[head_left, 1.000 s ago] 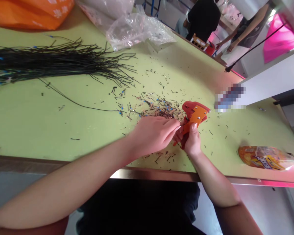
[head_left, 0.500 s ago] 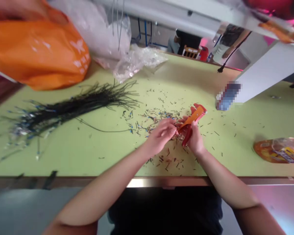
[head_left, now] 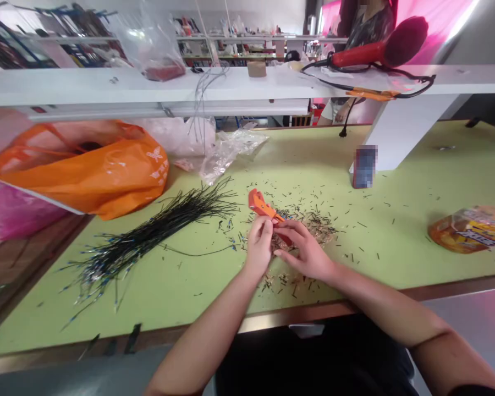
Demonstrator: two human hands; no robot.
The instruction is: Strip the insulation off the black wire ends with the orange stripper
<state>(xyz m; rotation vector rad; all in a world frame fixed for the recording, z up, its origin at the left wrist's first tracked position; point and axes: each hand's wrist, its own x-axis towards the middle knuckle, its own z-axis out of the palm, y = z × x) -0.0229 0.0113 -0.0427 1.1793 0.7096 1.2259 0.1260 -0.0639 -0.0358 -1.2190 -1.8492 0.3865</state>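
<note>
Head view: left hand (head_left: 259,243) clamped on the orange-and-red wire stripper (head_left: 262,203), tool's head projecting beyond that hand. Right hand (head_left: 304,254) beside it, fingers closed over the red grip. Wire clippings (head_left: 315,225) lie just past the right hand; black wire bundle (head_left: 157,236) lies left of the left hand on the green surface (head_left: 181,300).

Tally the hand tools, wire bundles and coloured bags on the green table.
Orange wire stripper: 1
Bundle of black wires: 1
Orange plastic bag: 1
Printed snack bag: 1
Total: 4
</note>
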